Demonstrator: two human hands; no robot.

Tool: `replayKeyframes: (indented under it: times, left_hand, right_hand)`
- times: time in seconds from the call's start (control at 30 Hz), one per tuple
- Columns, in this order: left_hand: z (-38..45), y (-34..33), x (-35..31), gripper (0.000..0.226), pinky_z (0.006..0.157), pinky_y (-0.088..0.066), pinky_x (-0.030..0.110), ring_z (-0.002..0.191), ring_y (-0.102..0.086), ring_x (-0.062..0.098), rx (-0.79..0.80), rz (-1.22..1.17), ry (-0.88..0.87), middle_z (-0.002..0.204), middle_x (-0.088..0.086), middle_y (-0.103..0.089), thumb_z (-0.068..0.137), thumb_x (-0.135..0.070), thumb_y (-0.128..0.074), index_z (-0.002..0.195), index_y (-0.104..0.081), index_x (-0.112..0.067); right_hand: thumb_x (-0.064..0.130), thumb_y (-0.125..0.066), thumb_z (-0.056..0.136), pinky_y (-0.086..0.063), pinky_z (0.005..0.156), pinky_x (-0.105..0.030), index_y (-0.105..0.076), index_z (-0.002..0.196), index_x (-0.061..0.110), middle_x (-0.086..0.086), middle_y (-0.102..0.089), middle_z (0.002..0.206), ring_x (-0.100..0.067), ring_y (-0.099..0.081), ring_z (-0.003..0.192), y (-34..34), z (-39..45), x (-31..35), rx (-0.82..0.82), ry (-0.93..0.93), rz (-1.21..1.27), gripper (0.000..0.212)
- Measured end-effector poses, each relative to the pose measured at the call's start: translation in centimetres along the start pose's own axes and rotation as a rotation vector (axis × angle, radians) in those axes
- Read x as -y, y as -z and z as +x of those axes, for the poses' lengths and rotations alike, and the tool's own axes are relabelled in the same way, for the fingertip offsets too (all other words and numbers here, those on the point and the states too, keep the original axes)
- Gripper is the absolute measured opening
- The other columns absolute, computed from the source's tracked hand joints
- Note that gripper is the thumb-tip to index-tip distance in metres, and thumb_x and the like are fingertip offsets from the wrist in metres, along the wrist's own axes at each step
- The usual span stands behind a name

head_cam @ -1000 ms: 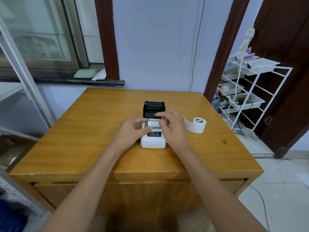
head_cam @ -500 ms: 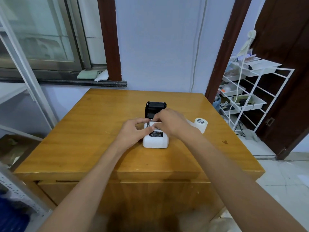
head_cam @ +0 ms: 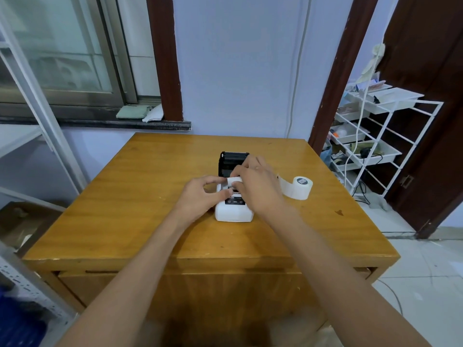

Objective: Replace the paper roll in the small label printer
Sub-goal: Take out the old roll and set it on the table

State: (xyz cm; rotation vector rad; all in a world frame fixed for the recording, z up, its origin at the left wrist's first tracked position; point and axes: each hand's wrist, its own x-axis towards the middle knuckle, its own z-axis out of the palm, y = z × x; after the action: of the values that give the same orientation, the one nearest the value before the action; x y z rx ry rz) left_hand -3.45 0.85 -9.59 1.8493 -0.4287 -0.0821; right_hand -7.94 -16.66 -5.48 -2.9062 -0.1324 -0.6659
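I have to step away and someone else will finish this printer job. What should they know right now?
Left hand: steadies the label printer's left side, fingers at the paper bay.
Right hand: fingers on a small white roll at the open bay; grip partly hidden.
Lid: open, upright behind the bay.
Second paper roll: on the wooden table right of the printer, tail unrolled.
Done: lid opened.
Left: finish the roll swap, feed paper, shut lid.
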Motion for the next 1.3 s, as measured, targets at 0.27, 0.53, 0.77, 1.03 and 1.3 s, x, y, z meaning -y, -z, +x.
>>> replayKeyframes:
  times: [0.27,0.53,0.77,1.03,1.3]
  left_hand:
    - [-0.1,0.1,-0.1,0.041,0.067,-0.053,0.024,0.086,-0.076,0.018,0.015,-0.021,0.007,0.111,0.001,-0.076,0.082,-0.039,-0.087,0.120,-0.076,-0.027]
    - [0.0,-0.1,-0.2,0.036,0.061,-0.052,0.015,0.089,-0.076,0.012,0.022,-0.038,0.017,0.122,0.006,-0.075,0.086,-0.034,-0.085,0.120,-0.076,-0.027]
    - [0.1,-0.1,0.3,0.035,0.087,-0.064,0.041,0.096,-0.077,0.013,0.017,-0.054,0.014,0.128,-0.001,-0.073,0.083,-0.039,-0.087,0.116,-0.077,-0.033]
    - [-0.1,-0.1,0.5,0.034,0.089,-0.063,0.047,0.100,-0.076,0.018,0.005,-0.039,0.010,0.127,-0.009,-0.071,0.082,-0.044,-0.086,0.113,-0.076,-0.038]
    - [-0.5,-0.1,0.0,0.030,0.086,-0.063,0.042,0.098,-0.075,0.015,0.002,-0.010,-0.001,0.128,-0.018,-0.066,0.085,-0.044,-0.083,0.113,-0.073,-0.037]
  right_hand:
    - [0.035,-0.068,0.096,-0.044,0.084,-0.035,-0.072,0.109,0.027,0.011,-0.065,0.101,-0.015,-0.058,0.101,0.3,-1.7,-1.9,-0.241,-0.161,0.195,0.016]
    - [0.041,-0.071,0.094,-0.056,0.071,-0.034,-0.072,0.105,0.026,0.013,-0.074,0.096,-0.011,-0.067,0.091,0.6,-4.6,-5.1,-0.190,-0.409,0.235,0.019]
    - [0.036,-0.066,0.096,-0.052,0.066,-0.031,-0.072,0.110,0.026,0.010,-0.073,0.104,-0.015,-0.069,0.096,-0.5,-5.0,-5.3,-0.088,-0.439,0.140,0.018]
    - [0.032,-0.048,0.102,-0.033,0.052,-0.030,-0.061,0.086,0.019,0.006,-0.062,0.074,-0.020,-0.060,0.067,-0.2,-6.0,-5.1,-0.201,-0.507,0.188,0.024]
    - [0.035,-0.042,0.103,-0.042,0.056,-0.036,-0.055,0.074,0.008,-0.006,-0.060,0.068,-0.026,-0.059,0.064,-0.5,-5.8,-4.7,0.043,-0.440,0.074,0.041]
